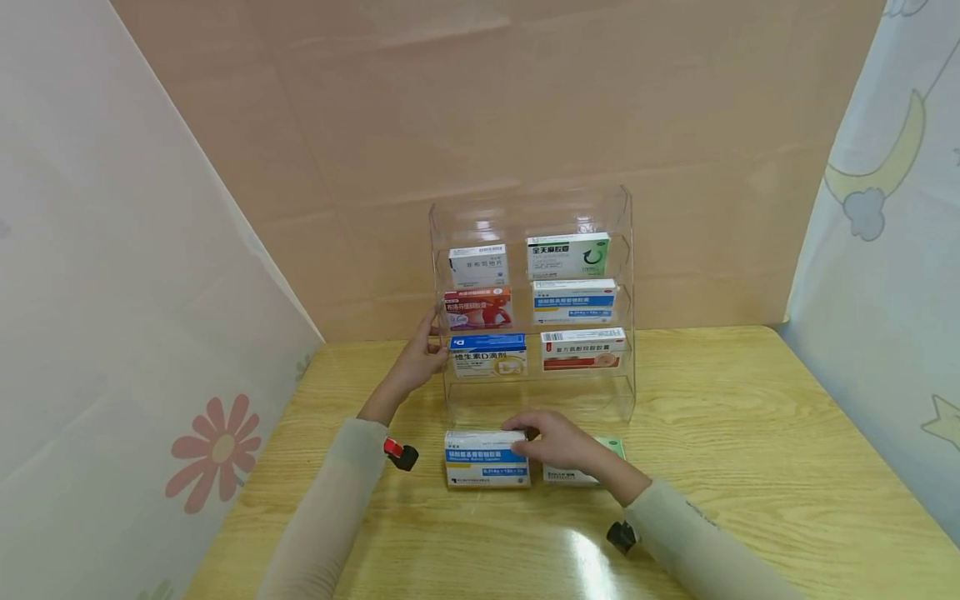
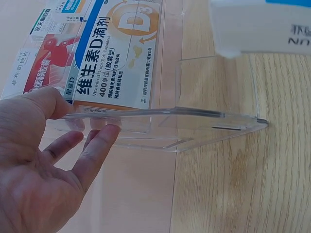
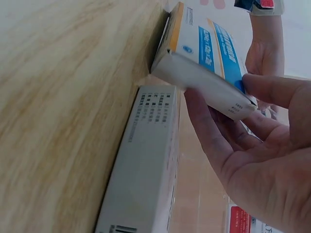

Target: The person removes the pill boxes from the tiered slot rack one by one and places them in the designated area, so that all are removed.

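Although the worktop (image 1: 697,417) spreads beneath everything, the clear rack (image 1: 540,403) takes the eye first, with six boxes (image 1: 574,302) set in three rows of two. The left hand (image 1: 417,358) pinches the rack's left side panel, thumb on one face and fingers on the other, beside the vitamin D box (image 1: 487,358). A sideways tug there could skew or tip the rack, and its boxes might slide out. The right hand (image 1: 557,442) holds the front box (image 1: 484,468) by its right end, thumb on the printed face and fingers behind. That box is in front of the rack, just left of the green box (image 1: 567,477); whether its lower edge touches the worktop, I cannot tell. Gripped at one end only, it could swing or droop at the other if the pinch loosens. With the green box so close to the right wrist, a low sweep might knock it askew.
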The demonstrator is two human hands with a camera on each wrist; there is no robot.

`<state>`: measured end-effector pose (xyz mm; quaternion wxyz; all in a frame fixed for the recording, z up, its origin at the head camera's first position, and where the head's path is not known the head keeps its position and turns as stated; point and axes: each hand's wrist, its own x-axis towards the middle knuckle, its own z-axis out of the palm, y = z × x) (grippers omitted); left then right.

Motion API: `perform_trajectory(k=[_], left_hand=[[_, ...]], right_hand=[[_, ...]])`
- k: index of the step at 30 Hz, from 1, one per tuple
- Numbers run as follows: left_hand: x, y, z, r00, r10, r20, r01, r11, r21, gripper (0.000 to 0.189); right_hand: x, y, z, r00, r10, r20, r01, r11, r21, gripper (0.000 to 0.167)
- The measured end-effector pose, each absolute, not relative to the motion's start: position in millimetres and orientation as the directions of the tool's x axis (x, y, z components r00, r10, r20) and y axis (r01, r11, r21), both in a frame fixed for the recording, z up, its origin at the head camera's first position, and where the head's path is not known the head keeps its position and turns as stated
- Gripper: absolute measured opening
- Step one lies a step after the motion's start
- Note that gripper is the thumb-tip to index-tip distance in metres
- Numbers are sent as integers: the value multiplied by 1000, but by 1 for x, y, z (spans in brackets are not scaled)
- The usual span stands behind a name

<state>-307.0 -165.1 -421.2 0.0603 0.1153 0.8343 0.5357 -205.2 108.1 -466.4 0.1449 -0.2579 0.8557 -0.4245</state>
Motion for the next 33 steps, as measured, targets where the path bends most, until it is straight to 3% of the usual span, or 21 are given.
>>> perform_trajectory(k=[8,23,33], left_hand=[[-305,-165,-422,-969,245,13,114,402,908,83],[-307,-166,-423,-965,259,26,133,405,904,84],[-306,-165,-422,-967,252,27,133,415,900,84]], right_hand=[[-213,109,-475,-829,-547,-114,-245,539,-806,32],[-215,106,-479,-841,-539,-38,-344,587,-733,30],[-216,104,-479,-869,-494,-41,-330,639,-695,25]])
